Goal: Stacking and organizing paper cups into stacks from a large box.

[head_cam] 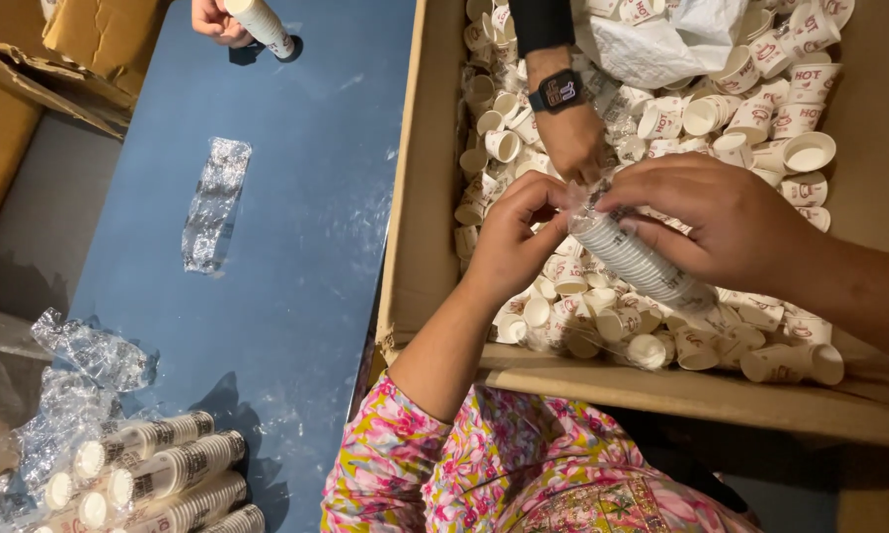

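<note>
With the left hand (511, 242) pinching the clear wrap and the right hand (731, 222) gripping the sleeved stack of small white paper cups (634, 259), a slipping wrap could spill cups into the brown cardboard box (417, 197)

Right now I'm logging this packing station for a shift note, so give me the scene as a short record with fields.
left hand: pinching the plastic sleeve at the top of the cup stack
right hand: gripping the cup stack
box: cardboard, full of loose cups
other hands: watch hand reaching into the box; far hand holding a stack on the table
table items: empty wrapper, wrapped stacks
</note>
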